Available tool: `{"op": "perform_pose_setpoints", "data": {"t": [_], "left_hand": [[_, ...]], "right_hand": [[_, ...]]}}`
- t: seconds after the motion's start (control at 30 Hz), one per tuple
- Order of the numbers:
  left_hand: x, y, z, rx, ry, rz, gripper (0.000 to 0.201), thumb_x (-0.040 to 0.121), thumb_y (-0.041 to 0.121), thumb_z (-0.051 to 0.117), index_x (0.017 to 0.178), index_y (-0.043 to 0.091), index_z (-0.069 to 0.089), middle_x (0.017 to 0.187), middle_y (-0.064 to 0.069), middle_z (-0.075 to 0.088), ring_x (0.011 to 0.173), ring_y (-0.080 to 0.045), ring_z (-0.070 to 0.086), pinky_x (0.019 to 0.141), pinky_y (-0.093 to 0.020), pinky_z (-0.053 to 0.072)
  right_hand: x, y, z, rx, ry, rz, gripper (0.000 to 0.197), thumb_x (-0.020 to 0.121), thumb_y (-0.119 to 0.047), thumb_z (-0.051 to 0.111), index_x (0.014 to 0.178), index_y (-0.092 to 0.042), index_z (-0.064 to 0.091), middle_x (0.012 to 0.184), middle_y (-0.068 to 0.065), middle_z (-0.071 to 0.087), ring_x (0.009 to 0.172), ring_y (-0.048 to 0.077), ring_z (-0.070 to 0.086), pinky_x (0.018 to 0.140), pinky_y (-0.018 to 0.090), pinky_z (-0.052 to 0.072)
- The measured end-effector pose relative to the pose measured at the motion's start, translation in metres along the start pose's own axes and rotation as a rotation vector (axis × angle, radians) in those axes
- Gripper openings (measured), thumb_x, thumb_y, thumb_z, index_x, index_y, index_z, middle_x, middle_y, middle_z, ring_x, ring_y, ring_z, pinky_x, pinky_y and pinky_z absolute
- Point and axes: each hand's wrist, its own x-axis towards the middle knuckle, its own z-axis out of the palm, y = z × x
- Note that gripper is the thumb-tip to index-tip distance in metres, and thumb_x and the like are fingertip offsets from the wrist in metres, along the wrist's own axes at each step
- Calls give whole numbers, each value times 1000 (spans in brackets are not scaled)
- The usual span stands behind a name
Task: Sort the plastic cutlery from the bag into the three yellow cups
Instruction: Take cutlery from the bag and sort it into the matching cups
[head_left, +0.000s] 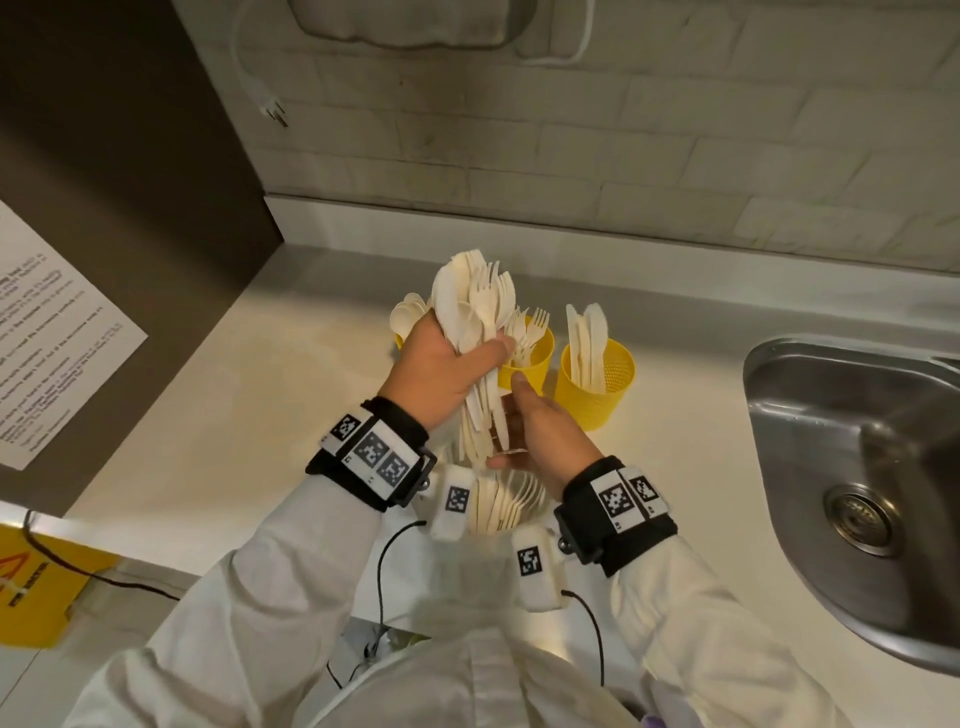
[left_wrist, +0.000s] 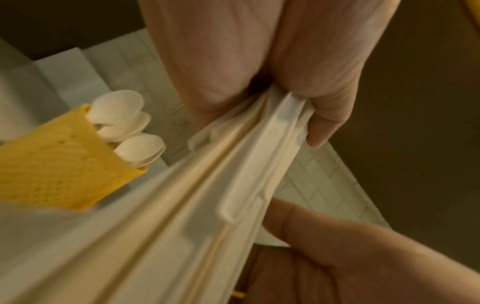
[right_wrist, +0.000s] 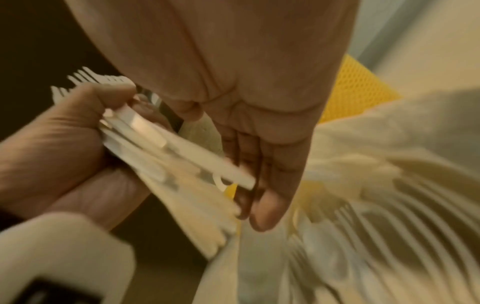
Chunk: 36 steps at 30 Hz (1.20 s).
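My left hand (head_left: 441, 371) grips a thick bundle of white plastic cutlery (head_left: 475, 306), spoons, forks and knives mixed, heads pointing up. Its handle ends (right_wrist: 233, 174) touch the straight fingers of my right hand (head_left: 540, 431), which holds nothing. Three yellow cups stand behind the bundle: the left cup (head_left: 399, 341), mostly hidden by my left hand, holds spoons (left_wrist: 122, 109); the middle cup (head_left: 535, 358) holds forks; the right cup (head_left: 597, 387) holds knives. The clear bag (head_left: 501, 506) with more cutlery lies under my wrists.
A steel sink (head_left: 857, 467) is sunk into the counter at the right. A dark cabinet side with a printed notice (head_left: 52, 332) stands at the left. The tiled wall (head_left: 571, 145) rises behind the cups, and a plug (head_left: 272, 109) hangs on it.
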Motion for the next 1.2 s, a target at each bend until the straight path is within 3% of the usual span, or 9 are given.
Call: {"op": "perform_pose_setpoints", "data": {"t": [0.17,0.3,0.43,0.57,0.67,0.8,0.93,1.07,1.2], "left_hand": [[-1,14,9,25,25,86,26,91,9,76,114,19,69,104,5,75,95,1,71,83,-17,55],[-6,21,14,74,46,149,25,90,10,76,110,22,68,98,10,74,91,4,70,78,-12,53],[-6,28,11,17,128,183,24,89,10,78,111,14,70,97,4,75,90,0,72,78,-17,54],[-10,29,11,-25,133,186,19,85,8,80,102,8,71,89,1,75,86,-8,74,77,-25,59],[-16,19,15,-39,101,127,25,83,3,81,102,17,72,93,1,76,91,-10,75,81,-28,59],[-22,10,17,-100,105,68,37,81,-2,81,98,29,71,90,9,76,92,-8,75,83,-28,60],[-27,0,25,-138,82,-5,44,76,2,82,91,43,75,91,18,78,96,-4,74,86,-26,58],[-31,-2,32,-219,78,-51,36,86,-2,77,101,30,69,88,20,77,91,3,72,86,-22,59],[-32,3,35,-168,61,15,44,89,1,75,98,42,61,87,38,71,91,14,68,80,-9,52]], "right_hand": [[-4,-11,8,401,-95,120,49,108,-44,42,131,-6,61,129,28,66,118,48,64,96,60,55],[-6,-24,7,536,-102,141,38,108,-31,42,118,-3,66,106,20,71,111,41,67,89,55,58],[-9,-26,11,616,-117,140,30,105,-24,45,112,-1,63,97,21,71,96,36,72,92,53,59],[-10,-27,11,652,-199,185,38,105,-30,43,116,-3,67,114,21,72,114,38,68,109,55,48],[-13,-38,11,782,-282,91,49,92,-27,54,138,-15,62,133,13,68,127,29,62,98,52,55],[-14,-36,11,775,-303,62,68,82,-27,56,150,-18,52,138,13,65,114,27,68,97,49,54],[-12,-32,13,743,-322,87,52,100,-28,42,150,-16,51,138,10,64,121,26,64,94,44,57],[-14,-31,9,774,-355,55,51,103,-30,37,151,-18,50,146,10,58,134,28,55,109,47,44],[-17,-28,12,756,-283,16,46,105,-34,38,147,-23,55,143,6,61,132,27,57,106,46,48]]}}
